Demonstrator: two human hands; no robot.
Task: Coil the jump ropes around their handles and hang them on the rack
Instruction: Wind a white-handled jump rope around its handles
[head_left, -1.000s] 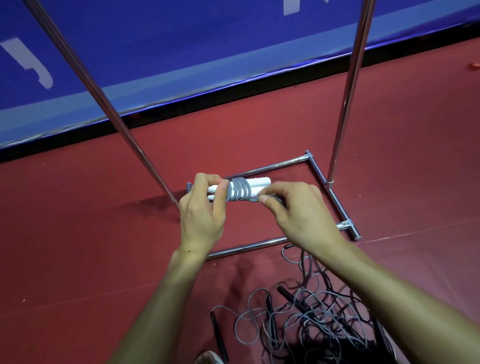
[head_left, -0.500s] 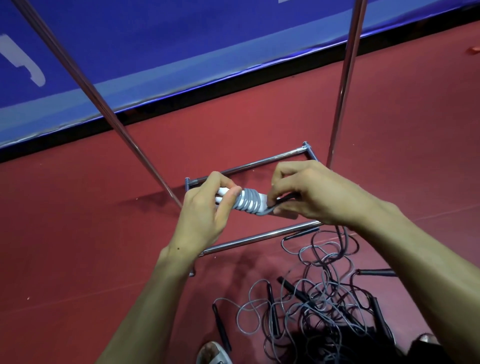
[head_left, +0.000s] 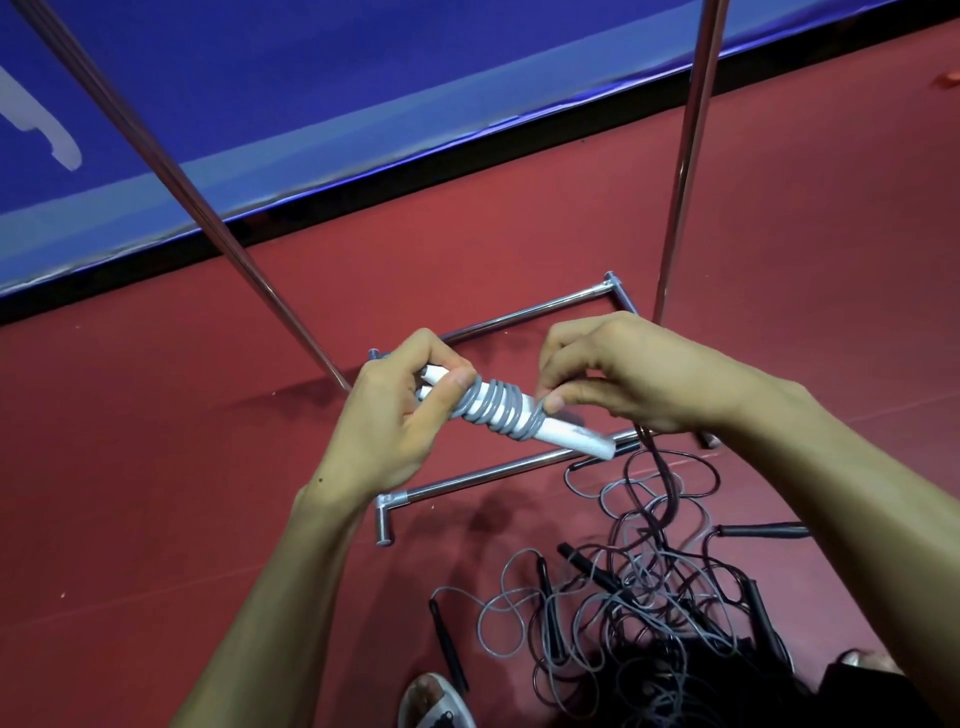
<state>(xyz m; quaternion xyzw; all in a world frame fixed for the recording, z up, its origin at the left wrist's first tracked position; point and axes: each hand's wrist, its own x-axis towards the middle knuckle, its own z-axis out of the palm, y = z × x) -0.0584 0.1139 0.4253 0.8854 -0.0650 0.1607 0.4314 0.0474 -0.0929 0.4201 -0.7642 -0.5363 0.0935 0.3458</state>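
The white handles (head_left: 566, 435), wound with grey rope (head_left: 496, 410), are lying slantwise between both hands. The left hand (head_left: 395, 421) is gripping their left end, its thumb pressing the first turn. The right hand (head_left: 623, 379) is pinching the rope at the last turn. Below the right wrist, a tangled rope pile (head_left: 649, 597) is lying beside the rack base (head_left: 493, 470).

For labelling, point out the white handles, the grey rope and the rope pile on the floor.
white handles (head_left: 576, 440): head view, bare end beyond the coil.
grey rope (head_left: 498, 408): head view, turns coiled round the handles.
rope pile (head_left: 644, 587): head view, tangled loops mid-pile.
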